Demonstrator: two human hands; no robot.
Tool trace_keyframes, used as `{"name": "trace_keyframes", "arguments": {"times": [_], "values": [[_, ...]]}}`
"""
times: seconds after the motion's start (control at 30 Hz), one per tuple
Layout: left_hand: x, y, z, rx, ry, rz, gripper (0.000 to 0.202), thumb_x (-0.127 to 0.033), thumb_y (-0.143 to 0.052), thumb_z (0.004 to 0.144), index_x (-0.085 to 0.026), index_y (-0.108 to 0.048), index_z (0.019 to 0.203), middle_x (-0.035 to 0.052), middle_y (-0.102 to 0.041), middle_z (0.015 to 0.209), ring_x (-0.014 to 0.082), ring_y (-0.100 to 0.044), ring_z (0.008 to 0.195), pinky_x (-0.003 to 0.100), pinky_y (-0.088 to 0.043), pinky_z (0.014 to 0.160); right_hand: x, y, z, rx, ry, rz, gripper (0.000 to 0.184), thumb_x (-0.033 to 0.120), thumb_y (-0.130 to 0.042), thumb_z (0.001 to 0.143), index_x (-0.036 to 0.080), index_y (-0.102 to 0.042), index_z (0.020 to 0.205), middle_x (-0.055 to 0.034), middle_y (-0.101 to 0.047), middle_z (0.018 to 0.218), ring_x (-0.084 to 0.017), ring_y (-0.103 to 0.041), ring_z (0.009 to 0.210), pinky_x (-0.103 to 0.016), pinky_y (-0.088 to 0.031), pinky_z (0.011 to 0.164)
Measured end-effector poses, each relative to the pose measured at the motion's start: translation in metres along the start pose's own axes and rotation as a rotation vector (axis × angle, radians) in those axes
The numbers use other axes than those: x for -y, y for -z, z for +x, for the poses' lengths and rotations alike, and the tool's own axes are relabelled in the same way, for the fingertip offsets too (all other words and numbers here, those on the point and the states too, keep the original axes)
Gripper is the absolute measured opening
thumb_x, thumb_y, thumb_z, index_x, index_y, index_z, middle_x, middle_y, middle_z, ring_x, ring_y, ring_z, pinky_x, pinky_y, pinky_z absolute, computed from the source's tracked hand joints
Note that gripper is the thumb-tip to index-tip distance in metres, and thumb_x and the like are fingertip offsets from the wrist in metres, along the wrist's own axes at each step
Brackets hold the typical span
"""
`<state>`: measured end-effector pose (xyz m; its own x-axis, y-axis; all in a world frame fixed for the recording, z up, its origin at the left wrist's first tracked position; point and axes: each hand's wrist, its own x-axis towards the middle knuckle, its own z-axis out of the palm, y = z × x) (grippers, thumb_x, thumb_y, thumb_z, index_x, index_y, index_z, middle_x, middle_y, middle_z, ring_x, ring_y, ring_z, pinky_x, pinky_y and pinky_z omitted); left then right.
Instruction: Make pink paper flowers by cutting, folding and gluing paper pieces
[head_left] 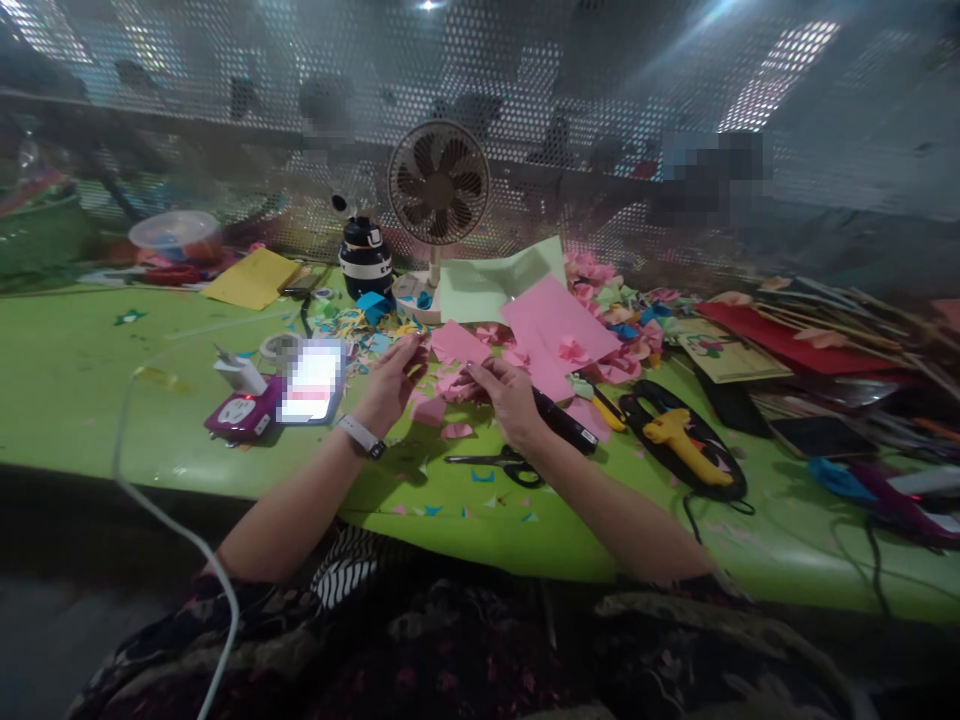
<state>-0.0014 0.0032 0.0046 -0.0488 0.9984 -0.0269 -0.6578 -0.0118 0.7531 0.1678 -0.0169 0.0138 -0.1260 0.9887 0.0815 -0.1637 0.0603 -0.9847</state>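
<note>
My right hand (510, 402) is closed in a pinch on a small pink paper piece (454, 386), over the middle of the green table. To its left, my left hand (391, 382) is held with fingers loosely curved and apart, and I see nothing in it. A watch with a pale strap (361, 436) is on my left wrist. Flat pink paper (459, 343) lies just beyond my hands, among loose pink cut pieces (427, 408). Black scissors (487, 460) lie below my right hand, their handles partly behind my wrist. A black stick-like tool (574, 425) lies beside that wrist.
A yellow glue gun (690, 448) rests on a black oval pad at right, near a yellow cutter (607, 408). A lit phone (313, 380) and purple power box (244, 412) sit left. Behind stand a fan (439, 185) and bottle (366, 262). A white cable (124, 430) crosses the front edge.
</note>
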Motion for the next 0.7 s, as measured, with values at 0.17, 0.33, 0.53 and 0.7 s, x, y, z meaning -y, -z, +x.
{"name": "trace_keyframes", "arguments": {"times": [0.17,0.33,0.53,0.7], "values": [[0.007,-0.008,-0.008,0.076,0.032,0.044,0.031,-0.029,-0.097,0.055,-0.016,-0.075,0.071,-0.0009,-0.074,0.075,0.0088,-0.067,0.071,0.023,-0.053,0.076,-0.003,-0.001,-0.001,0.105,-0.05,-0.064,0.038,0.054,-0.08,0.073,0.019,-0.064,0.074,-0.0041,-0.076,0.074,-0.014,-0.07,0.058,-0.024,-0.053,0.052],[-0.003,-0.003,-0.005,0.034,0.11,0.008,0.027,-0.025,-0.095,0.06,-0.016,-0.073,0.072,-0.0015,-0.071,0.07,0.0079,-0.066,0.066,0.021,-0.053,0.069,0.0,0.016,0.006,0.072,0.254,-0.288,0.021,0.032,-0.072,0.081,0.021,-0.068,0.098,-0.0054,-0.074,0.095,-0.018,-0.07,0.079,-0.035,-0.061,0.073],[0.0,0.001,-0.003,0.166,0.196,0.182,0.02,-0.021,-0.091,0.067,-0.013,-0.073,0.072,-0.0004,-0.068,0.068,0.0069,-0.061,0.061,0.02,-0.05,0.065,0.009,0.03,0.013,0.196,0.661,-0.577,0.019,0.025,-0.071,0.088,0.031,-0.076,0.106,-0.0054,-0.062,0.133,-0.025,-0.057,0.127,-0.047,-0.051,0.105],[0.003,0.002,-0.004,0.288,0.142,0.266,0.021,-0.026,-0.091,0.068,-0.014,-0.075,0.075,0.0008,-0.07,0.071,0.0083,-0.062,0.064,0.022,-0.051,0.068,0.01,0.035,0.016,0.243,0.669,-0.62,0.017,0.031,-0.074,0.089,0.035,-0.078,0.105,-0.0027,-0.058,0.142,-0.025,-0.05,0.137,-0.05,-0.042,0.116]]}}
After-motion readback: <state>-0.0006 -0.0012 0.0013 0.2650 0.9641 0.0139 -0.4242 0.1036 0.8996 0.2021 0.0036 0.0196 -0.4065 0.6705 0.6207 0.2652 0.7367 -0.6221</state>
